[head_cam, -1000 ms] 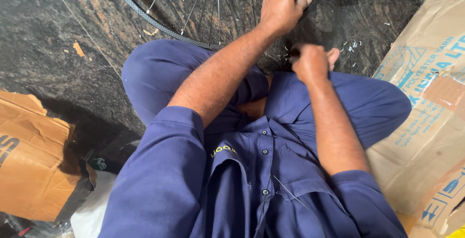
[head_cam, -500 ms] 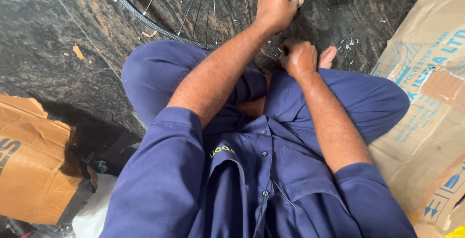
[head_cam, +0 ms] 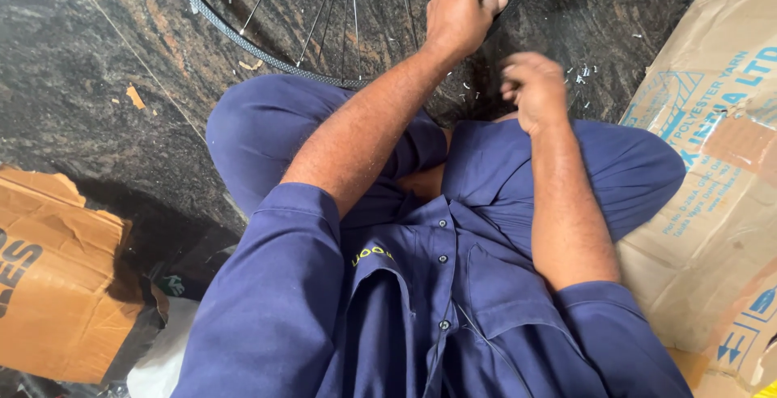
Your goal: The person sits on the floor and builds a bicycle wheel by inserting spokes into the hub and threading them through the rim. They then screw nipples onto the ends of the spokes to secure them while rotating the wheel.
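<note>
A black bicycle wheel rim (head_cam: 243, 43) with thin metal spokes (head_cam: 350, 9) lies on the dark stone floor in front of my crossed legs in blue work clothes. My left hand (head_cam: 457, 11) reaches forward and is closed around the rim's near right part, thumb out to the right. My right hand (head_cam: 530, 89) hovers just below it, over my right knee and close to the rim. Its fingers are curled in and blurred. Whether something small sits in them is hidden.
A brown cardboard box (head_cam: 57, 285) stands at the lower left, with a white bag (head_cam: 154, 357) beside it. Flattened printed cardboard (head_cam: 712, 163) fills the right side. Small pale chips (head_cam: 584, 70) are scattered on the marbled floor (head_cam: 97, 58).
My right hand has shifted slightly up and to the right and is now blurred with motion. My left hand keeps its hold on the rim.
</note>
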